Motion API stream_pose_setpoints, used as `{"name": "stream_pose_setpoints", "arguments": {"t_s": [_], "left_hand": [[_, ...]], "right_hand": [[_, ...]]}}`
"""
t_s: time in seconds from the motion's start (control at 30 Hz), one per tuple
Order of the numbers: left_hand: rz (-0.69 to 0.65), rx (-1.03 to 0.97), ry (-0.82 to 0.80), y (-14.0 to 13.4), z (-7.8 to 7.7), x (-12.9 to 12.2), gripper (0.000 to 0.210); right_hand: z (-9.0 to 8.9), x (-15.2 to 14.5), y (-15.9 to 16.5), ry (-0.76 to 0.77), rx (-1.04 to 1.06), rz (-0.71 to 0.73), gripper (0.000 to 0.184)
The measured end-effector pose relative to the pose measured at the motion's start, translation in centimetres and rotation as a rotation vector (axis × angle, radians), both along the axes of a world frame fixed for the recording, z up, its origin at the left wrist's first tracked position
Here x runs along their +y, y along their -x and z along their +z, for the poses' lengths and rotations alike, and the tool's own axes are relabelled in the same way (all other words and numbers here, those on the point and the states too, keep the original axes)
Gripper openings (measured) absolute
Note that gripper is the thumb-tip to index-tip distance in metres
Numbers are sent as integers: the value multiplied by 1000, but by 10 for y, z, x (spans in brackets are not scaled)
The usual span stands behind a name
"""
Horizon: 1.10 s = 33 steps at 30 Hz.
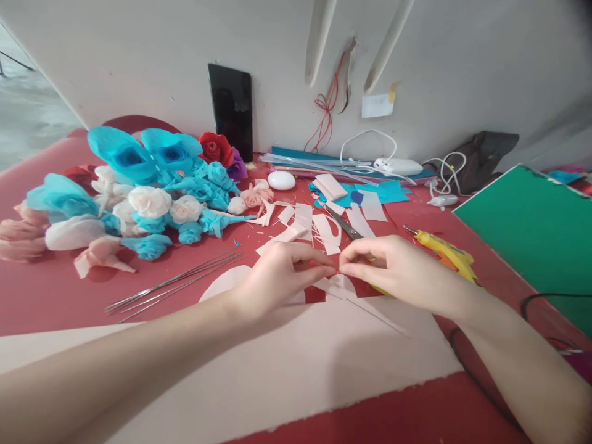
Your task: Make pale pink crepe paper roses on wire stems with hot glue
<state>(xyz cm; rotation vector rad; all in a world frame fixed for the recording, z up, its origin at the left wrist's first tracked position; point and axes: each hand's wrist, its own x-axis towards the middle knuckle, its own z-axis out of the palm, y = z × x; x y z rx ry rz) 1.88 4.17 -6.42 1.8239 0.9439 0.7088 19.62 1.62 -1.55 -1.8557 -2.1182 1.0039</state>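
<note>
My left hand (282, 274) and my right hand (395, 268) meet fingertip to fingertip over the table, thumb and forefinger pinched on each. Whatever lies between the fingertips is too small to make out. Just below them are a small rounded pale pink paper piece (343, 285) and a thin pale strip (377, 316). A large pale pink paper sheet (277, 376) spreads under my forearms. Beyond my fingers lie scissors (345, 223), their yellow handles partly hidden by my right hand. Another rounded paper piece (224, 283) lies partly behind my left wrist.
Blue, white, pink and red paper flowers (150, 203) are heaped at the left. Several metal wires (171, 283) lie before them. A yellow glue gun (446, 253) rests right, near a green board (531, 234). Paper scraps (303, 219), a white case (281, 180) and a phone (231, 111) stand behind.
</note>
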Motion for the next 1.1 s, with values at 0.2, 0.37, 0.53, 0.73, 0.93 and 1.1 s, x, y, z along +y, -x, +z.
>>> {"name": "stream_pose_setpoints", "arguments": {"t_s": [0.2, 0.37, 0.53, 0.73, 0.93, 1.1], "left_hand": [[-86, 98, -4, -3, -14, -5, 14], [-143, 116, -75, -7, -19, -8, 16], [-143, 112, -137, -7, -19, -7, 17], [-74, 120, -134, -8, -16, -10, 17], [-43, 120, -40, -8, -9, -7, 15], [-33, 75, 46, -7, -11, -4, 14]], "right_hand": [[11, -7, 4, -44, 126, -57, 17], [15, -12, 6, -62, 261, -50, 17], [14, -12, 5, -65, 288, -43, 18], [15, -7, 2, -52, 265, -70, 18], [19, -3, -3, 113, 229, -13, 16], [9, 1, -11, 125, 44, 149, 18]]}}
